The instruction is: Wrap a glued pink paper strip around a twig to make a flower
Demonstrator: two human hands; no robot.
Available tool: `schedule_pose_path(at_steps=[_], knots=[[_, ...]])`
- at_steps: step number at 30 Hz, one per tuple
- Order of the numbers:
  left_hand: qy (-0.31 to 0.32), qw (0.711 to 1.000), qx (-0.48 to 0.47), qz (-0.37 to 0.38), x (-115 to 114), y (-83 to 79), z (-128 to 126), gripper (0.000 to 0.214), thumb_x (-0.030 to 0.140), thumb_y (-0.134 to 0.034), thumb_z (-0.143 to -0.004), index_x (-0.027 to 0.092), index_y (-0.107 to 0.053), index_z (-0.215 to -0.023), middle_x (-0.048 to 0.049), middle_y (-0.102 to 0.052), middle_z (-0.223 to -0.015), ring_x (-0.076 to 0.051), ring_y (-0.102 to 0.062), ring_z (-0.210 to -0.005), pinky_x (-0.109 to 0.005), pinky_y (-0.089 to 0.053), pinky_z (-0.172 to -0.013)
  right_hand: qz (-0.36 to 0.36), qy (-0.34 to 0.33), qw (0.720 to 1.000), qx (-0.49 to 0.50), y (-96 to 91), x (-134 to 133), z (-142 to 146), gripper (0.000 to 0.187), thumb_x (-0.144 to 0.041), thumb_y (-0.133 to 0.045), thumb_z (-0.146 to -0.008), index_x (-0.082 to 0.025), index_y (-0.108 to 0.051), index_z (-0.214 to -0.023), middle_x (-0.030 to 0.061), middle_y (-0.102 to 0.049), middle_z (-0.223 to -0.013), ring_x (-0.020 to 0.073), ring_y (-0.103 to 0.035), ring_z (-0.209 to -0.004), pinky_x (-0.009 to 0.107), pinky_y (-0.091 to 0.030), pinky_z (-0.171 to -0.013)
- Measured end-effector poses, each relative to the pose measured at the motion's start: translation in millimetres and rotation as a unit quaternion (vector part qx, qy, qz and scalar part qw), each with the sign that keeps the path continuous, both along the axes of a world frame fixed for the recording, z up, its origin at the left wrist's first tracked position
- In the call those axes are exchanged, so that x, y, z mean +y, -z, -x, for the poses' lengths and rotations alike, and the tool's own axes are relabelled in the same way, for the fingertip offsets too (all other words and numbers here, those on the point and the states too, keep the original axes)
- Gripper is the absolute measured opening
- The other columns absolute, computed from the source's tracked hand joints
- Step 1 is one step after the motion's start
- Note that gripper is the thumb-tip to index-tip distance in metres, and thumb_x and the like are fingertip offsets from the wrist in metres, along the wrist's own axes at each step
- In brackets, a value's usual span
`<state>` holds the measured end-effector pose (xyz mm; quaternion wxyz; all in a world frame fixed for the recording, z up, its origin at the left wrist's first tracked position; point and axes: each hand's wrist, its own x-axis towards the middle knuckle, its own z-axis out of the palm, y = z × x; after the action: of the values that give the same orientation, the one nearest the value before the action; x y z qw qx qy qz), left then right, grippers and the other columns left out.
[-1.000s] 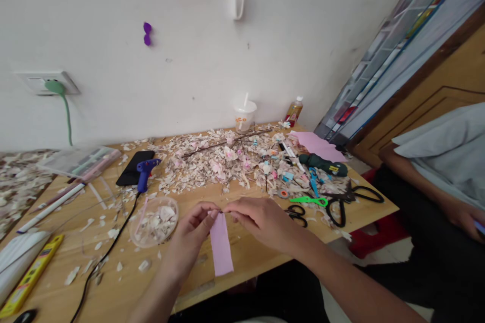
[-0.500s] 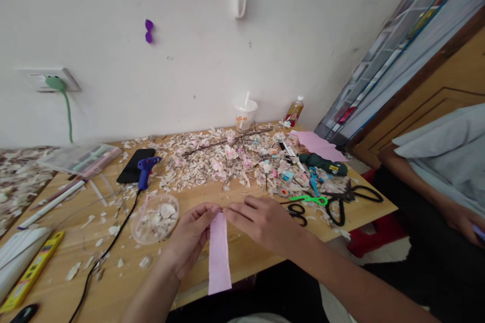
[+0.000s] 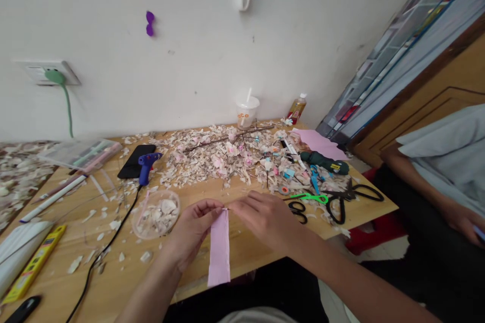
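A narrow pink paper strip [image 3: 219, 250] hangs down over the table's front edge, its top end between my hands. My left hand [image 3: 195, 227] pinches that top end between thumb and fingers. Close beside it, my right hand [image 3: 263, 219] has its fingers pressed together at the strip's upper right corner. Whatever sits between the right fingertips is too small and hidden to name. Left of my hands stands a round clear plastic tub [image 3: 137, 229] with pale flakes in it. Black-handled scissors [image 3: 297, 212] lie just beyond my right hand.
A blue glue gun [image 3: 144, 169] rests by a black phone [image 3: 131, 161], its cord trailing forward. Pale flakes, a twig with blossoms [image 3: 231, 149], green scissors [image 3: 312, 198] and pink paper [image 3: 322, 144] cover the back and right. A seated person [image 3: 447, 171] is at right.
The camera view has shifted slightly. My right fingertips have moved a little to the right along the strip's top end; the left hand keeps its pinch.
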<state>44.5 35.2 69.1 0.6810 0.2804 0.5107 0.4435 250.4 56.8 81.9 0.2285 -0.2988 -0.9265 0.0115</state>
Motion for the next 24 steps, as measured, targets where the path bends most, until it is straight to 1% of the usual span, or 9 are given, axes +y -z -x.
schedule_pose_path(at_steps=[2, 5, 9, 12, 15, 18, 21, 24], knots=[[0.006, 0.999, 0.026, -0.02, -1, 1.3, 1, 0.044, 0.045, -0.097, -0.054, 0.016, -0.076, -0.08, 0.0012, -0.068, -0.073, -0.008, -0.054, -0.066, -0.019, -0.042, -0.063, 0.044, 0.019, 0.999, 0.025, -0.1, 2, 1, 0.011, -0.02, -0.058, -0.103, -0.018, -0.068, -0.11, 0.0016, -0.075, -0.095, 0.02, -0.068, -0.085, 0.033, -0.048, -0.073], [0.021, 0.996, 0.065, -0.051, -3, 1.2, 1, 0.042, 0.047, -0.094, -0.058, 0.016, -0.077, -0.081, 0.0004, -0.07, -0.074, -0.009, -0.054, -0.07, -0.02, -0.041, -0.066, 0.106, 0.03, 0.993, 0.05, -2.2, 4, 2, 0.01, -0.02, -0.064, -0.101, -0.021, -0.07, -0.108, 0.0001, -0.076, -0.097, 0.017, -0.07, -0.088, 0.028, -0.049, -0.077], [0.038, 0.991, 0.104, -0.082, -6, -1.8, -1, 0.039, 0.047, -0.091, -0.061, 0.017, -0.076, -0.082, 0.0006, -0.069, -0.072, -0.011, -0.054, -0.069, -0.021, -0.04, -0.065, 0.166, 0.033, 0.983, 0.066, -6.7, 4, 2, 0.009, -0.019, -0.069, -0.098, -0.022, -0.074, -0.104, -0.0017, -0.075, -0.089, 0.0139, -0.068, -0.08, 0.023, -0.047, -0.071], [0.046, 0.987, 0.124, -0.094, -6, -2.5, -2, 0.036, 0.045, -0.09, -0.062, 0.017, -0.076, -0.08, 0.0028, -0.064, -0.064, -0.01, -0.049, -0.063, -0.022, -0.035, -0.059, 0.193, 0.038, 0.978, 0.073, -9.1, 2, 3, 0.01, -0.017, -0.071, -0.096, -0.022, -0.076, -0.102, -0.0023, -0.075, -0.087, 0.0123, -0.066, -0.075, 0.022, -0.044, -0.068], [0.047, 0.985, 0.134, -0.1, -6, -1.2, -2, 0.034, 0.043, -0.09, -0.063, 0.017, -0.076, -0.08, 0.0036, -0.062, -0.062, -0.01, -0.048, -0.061, -0.022, -0.033, -0.057, 0.206, 0.047, 0.975, 0.074, -10.2, 2, 4, 0.011, -0.015, -0.072, -0.093, -0.022, -0.077, -0.101, -0.0019, -0.075, -0.087, 0.0122, -0.065, -0.073, 0.022, -0.044, -0.067], [0.044, 0.986, 0.127, -0.098, -6, 1.7, -1, 0.036, 0.042, -0.09, -0.063, 0.018, -0.076, -0.086, 0.0019, -0.067, -0.069, -0.012, -0.054, -0.068, -0.022, -0.038, -0.063, 0.205, 0.055, 0.974, 0.073, -9.9, 2, 6, 0.012, -0.014, -0.072, -0.092, -0.022, -0.077, -0.1, -0.0016, -0.076, -0.085, 0.0128, -0.066, -0.072, 0.023, -0.043, -0.068], [0.047, 0.99, 0.105, -0.088, -7, 5.7, -2, 0.039, 0.045, -0.088, -0.066, 0.018, -0.076, -0.09, -0.001, -0.071, -0.077, -0.013, -0.058, -0.073, -0.024, -0.043, -0.069, 0.191, 0.058, 0.977, 0.068, -7.0, 3, 7, 0.011, -0.012, -0.071, -0.091, -0.021, -0.076, -0.097, 0.0, -0.076, -0.086, 0.0143, -0.066, -0.074, 0.025, -0.043, -0.069], [0.05, 0.993, 0.073, -0.077, -8, 8.5, -4, 0.038, 0.048, -0.087, -0.068, 0.017, -0.075, -0.086, -0.0014, -0.07, -0.077, -0.012, -0.057, -0.072, -0.024, -0.044, -0.069, 0.17, 0.054, 0.982, 0.056, -3.0, 3, 7, 0.01, -0.011, -0.07, -0.091, -0.02, -0.075, -0.093, 0.0019, -0.074, -0.085, 0.0172, -0.067, -0.079, 0.027, -0.043, -0.07]])
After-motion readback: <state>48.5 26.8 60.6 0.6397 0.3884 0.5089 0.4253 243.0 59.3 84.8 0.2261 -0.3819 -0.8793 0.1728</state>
